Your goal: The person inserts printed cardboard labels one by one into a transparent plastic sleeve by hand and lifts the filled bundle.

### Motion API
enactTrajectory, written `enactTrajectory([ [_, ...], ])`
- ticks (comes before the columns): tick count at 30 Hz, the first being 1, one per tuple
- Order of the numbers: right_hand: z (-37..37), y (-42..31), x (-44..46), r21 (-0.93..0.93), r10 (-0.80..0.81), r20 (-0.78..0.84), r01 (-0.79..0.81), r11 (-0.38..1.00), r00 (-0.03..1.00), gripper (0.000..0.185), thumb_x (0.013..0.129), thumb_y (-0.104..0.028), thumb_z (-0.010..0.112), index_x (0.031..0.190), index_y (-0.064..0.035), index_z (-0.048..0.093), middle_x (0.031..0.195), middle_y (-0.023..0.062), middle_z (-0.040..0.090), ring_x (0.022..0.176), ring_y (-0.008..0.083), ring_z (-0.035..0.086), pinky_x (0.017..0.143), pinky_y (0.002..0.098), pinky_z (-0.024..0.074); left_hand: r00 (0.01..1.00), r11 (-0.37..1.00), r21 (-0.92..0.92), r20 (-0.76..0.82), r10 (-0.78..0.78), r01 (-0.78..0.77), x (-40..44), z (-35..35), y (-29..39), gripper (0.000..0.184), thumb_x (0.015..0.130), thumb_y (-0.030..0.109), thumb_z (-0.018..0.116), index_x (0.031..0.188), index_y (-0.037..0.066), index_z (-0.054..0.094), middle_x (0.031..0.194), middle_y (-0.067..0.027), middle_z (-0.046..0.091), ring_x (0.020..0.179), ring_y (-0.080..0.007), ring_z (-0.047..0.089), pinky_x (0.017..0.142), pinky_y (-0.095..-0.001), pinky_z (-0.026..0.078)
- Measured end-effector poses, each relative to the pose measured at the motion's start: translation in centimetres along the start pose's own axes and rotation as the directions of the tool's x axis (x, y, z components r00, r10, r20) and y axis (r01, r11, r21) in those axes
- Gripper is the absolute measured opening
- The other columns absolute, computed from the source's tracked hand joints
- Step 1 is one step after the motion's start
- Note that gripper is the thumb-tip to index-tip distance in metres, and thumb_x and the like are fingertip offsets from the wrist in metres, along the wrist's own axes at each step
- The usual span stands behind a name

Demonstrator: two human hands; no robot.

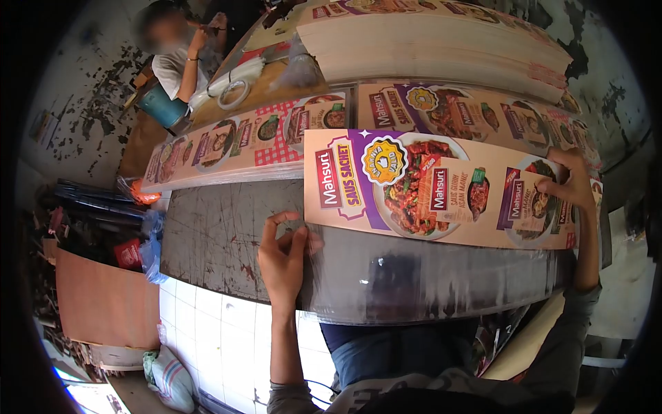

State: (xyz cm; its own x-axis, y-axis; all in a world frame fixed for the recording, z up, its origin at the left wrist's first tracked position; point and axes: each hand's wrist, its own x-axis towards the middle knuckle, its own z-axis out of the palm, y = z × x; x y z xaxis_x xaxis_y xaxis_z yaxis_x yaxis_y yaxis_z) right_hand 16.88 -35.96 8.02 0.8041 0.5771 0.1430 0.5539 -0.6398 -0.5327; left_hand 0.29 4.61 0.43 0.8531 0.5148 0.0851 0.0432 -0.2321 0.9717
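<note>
A long printed Mahsuri sheet (414,186) lies at a slant over the grey work table. My right hand (572,181) grips its right end, thumb on the printed face. Near the sheet's lower left corner is my left hand (284,255), its fingers curled and the thumb close to the fingertips; whether it pinches the edge of anything is hard to make out. Under the sheet and toward the front edge lies a shiny clear plastic layer (414,276). Behind are a stack of printed sheets (227,148) at the left and another printed sheet (448,110) at the right.
A tall stack of sheets (427,48) stands at the back. A co-worker (181,65) sits at the back left near a blue-green spool (162,105) and a clear tape roll (234,95). Brown board (103,297) and a sack (171,379) are at the lower left.
</note>
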Motion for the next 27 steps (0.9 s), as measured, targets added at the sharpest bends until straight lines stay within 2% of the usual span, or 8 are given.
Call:
enactTrajectory([
  [1,0.4,0.0,0.2,0.001,-0.004,-0.007,0.004,1.0,1.0,0.042,0.067,-0.036,0.074,0.082,0.0005,0.061,0.063,-0.0008,0.057,0.056,0.0033,0.049,0.047,0.0195,0.0355,1.0,1.0,0.024,0.0,0.003,-0.003,0.0,-0.1,0.0,0.018,0.086,-0.003,0.048,0.103,-0.001,0.047,0.07,-0.0146,0.064,0.065,-0.0154,0.064,0.06,-0.0237,0.051],
  [2,0.9,0.1,0.5,0.039,-0.089,-0.107,0.093,0.995,0.99,0.045,0.066,-0.043,0.073,0.071,-0.0022,0.056,0.052,-0.0032,0.046,0.044,0.0029,0.04,0.04,0.02,0.0287,1.0,1.0,0.022,0.0,0.009,-0.009,0.0,-0.1,0.0,0.018,0.086,-0.003,0.048,0.103,-0.001,0.047,0.07,-0.0146,0.064,0.065,-0.0154,0.064,0.06,-0.0237,0.051],
  [4,1.2,0.2,0.6,0.063,-0.163,-0.207,0.18,0.982,0.965,0.05,0.065,-0.05,0.073,0.06,-0.005,0.051,0.04,-0.0055,0.035,0.033,0.0026,0.032,0.034,0.0204,0.0219,1.0,1.0,0.005,-0.008,-0.015,0.015,0.0,0.1,0.0,0.016,0.086,-0.003,0.048,0.102,-0.001,0.047,0.07,-0.0153,0.065,0.065,-0.0156,0.064,0.06,-0.0237,0.05],
  [16,1.2,0.6,0.5,0.051,-0.178,-0.196,0.192,0.98,0.964,0.056,0.065,-0.055,0.072,0.056,-0.0064,0.045,0.042,-0.005,0.032,0.035,0.003,0.032,0.035,0.0216,0.0218,0.999,0.999,0.001,-0.009,-0.048,0.048,-0.1,0.1,0.3,0.015,0.087,-0.001,0.049,0.101,-0.001,0.044,0.071,-0.0137,0.064,0.066,-0.0132,0.062,0.062,-0.0224,0.049],
  [19,1.3,0.4,0.4,0.079,-0.097,-0.143,0.109,0.991,0.985,0.056,0.064,-0.055,0.072,0.056,-0.0068,0.044,0.043,-0.0051,0.033,0.036,0.0029,0.032,0.035,0.0218,0.0214,1.0,1.0,-0.001,-0.002,-0.026,0.026,-0.2,0.0,0.0,0.015,0.087,-0.002,0.049,0.101,-0.002,0.044,0.072,-0.0148,0.064,0.066,-0.0147,0.063,0.062,-0.0234,0.05],
  [22,1.1,0.4,0.0,0.109,-0.189,-0.281,0.227,0.968,0.941,0.056,0.064,-0.056,0.072,0.056,-0.0066,0.045,0.044,-0.0053,0.034,0.037,0.0023,0.031,0.035,0.0219,0.0204,1.0,0.999,-0.043,-0.012,-0.003,0.003,-0.1,0.2,-0.1,0.014,0.087,-0.002,0.048,0.1,-0.003,0.044,0.072,-0.0159,0.064,0.067,-0.0159,0.064,0.061,-0.0238,0.051],
  [24,-0.2,1.2,-1.1,0.005,-0.064,-0.097,0.065,0.998,0.993,0.045,0.062,-0.038,0.077,0.072,0.0014,0.058,0.055,-0.0021,0.049,0.05,0.004,0.042,0.045,0.0214,0.0306,1.0,0.997,-0.08,-0.023,-0.007,0.005,-0.3,0.1,-0.1,0.013,0.086,-0.003,0.048,0.099,-0.003,0.044,0.072,-0.016,0.064,0.067,-0.0155,0.064,0.061,-0.023,0.05],
  [27,0.2,0.9,-0.3,0.035,-0.064,-0.03,0.065,0.997,0.997,0.046,0.061,-0.039,0.077,0.067,0.0002,0.055,0.053,-0.0029,0.046,0.049,0.0047,0.041,0.044,0.0227,0.0299,1.0,1.0,-0.007,-0.025,0.004,-0.004,-0.2,0.0,0.0,0.014,0.086,-0.003,0.049,0.099,-0.003,0.044,0.072,-0.016,0.065,0.067,-0.0143,0.064,0.06,-0.0213,0.049],
])
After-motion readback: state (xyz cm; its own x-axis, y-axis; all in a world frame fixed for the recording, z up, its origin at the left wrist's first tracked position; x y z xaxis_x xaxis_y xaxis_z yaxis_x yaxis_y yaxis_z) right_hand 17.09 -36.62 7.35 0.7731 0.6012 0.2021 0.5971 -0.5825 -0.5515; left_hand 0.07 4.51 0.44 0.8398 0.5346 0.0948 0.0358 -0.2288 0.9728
